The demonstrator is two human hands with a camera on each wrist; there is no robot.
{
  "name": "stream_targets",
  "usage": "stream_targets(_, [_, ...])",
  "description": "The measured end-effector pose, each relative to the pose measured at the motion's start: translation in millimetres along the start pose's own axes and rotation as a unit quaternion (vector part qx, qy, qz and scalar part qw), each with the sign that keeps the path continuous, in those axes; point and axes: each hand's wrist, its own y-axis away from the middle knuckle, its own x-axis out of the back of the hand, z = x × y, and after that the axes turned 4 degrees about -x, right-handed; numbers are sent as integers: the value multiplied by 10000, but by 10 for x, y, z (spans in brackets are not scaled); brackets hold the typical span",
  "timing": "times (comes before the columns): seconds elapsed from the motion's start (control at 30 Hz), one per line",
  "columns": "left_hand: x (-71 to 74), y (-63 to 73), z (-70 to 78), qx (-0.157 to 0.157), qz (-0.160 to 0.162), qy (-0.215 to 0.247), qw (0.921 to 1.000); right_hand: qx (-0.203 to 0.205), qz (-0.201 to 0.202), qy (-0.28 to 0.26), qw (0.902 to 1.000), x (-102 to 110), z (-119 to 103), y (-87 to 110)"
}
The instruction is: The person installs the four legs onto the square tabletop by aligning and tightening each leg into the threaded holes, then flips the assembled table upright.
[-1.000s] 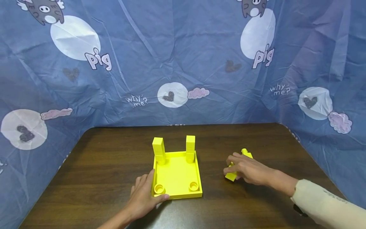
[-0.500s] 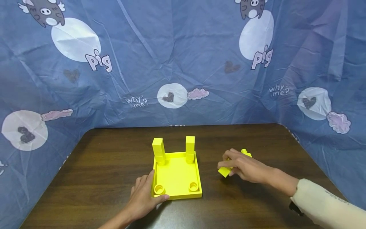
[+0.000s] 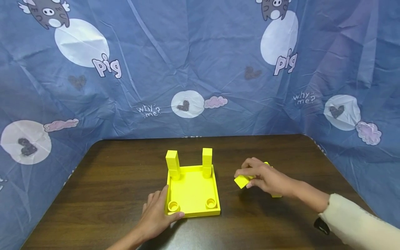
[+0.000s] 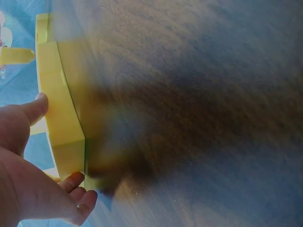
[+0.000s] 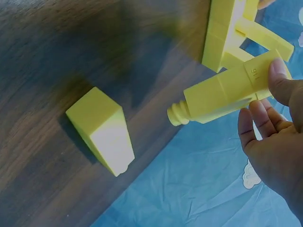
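Note:
My left hand [image 3: 155, 213] grips the near left corner of a yellow square tabletop [image 3: 193, 191], its thumb on the front edge and its fingers along the left side. The tabletop lies upside down with a raised rim. Two square yellow legs, a left one [image 3: 173, 163] and a right one [image 3: 207, 161], stand upright in its far corners; round sockets show at the near corners. To the right, my right hand [image 3: 265, 177] pinches a loose table leg [image 5: 227, 90] by its plain end, with the threaded stud pointing away from the palm, over the table.
Another loose yellow leg [image 5: 104, 132] lies on the wooden table [image 3: 125, 187], mostly hidden behind my right hand in the head view. A blue printed cloth [image 3: 187, 62] hangs around the back and sides of the table.
My right hand has lifted one leg and carried it left toward the tabletop, away from the other leg. My left hand keeps its hold on the corner.

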Motion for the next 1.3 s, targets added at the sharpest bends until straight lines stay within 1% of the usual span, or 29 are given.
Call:
stream_targets(0.17, [3, 2, 3, 5, -12, 41, 10000, -305, 105, -624, 9975, 33, -47, -30])
stream_targets(0.27, [2, -7, 1, 51, -31, 28, 10000, -395, 194, -1006, 9940, 47, -69, -48])
stream_targets(0.33, [2, -7, -1, 67, -40, 26, 10000, -382, 246, -1185, 9919, 51, -79, -56])
stream_targets(0.43, [-3, -7, -8, 85, -53, 12, 9999, -369, 279, -1373, 9895, 52, -104, -65])
stream_targets(0.63, [-12, -20, -7, 150, -99, -8, 9998, -510, 285, -1736, 9831, 51, -164, -90])
stream_targets(0.97, [-8, -24, -3, 190, -179, 9, 9997, -499, 342, -2307, 9712, 13, -270, -212])
stream_targets(1.13, [-8, -23, -3, 191, -203, 41, 9996, -775, 383, -2430, 9662, 8, -335, -252])
stream_targets(1.23, [-10, -24, -4, 172, -182, 41, 9997, -945, 425, -2539, 9617, -8, -366, -271])
stream_targets(1.3, [-12, -27, -7, 153, -149, 30, 9998, -1049, 455, -2667, 9570, -30, -385, -285])
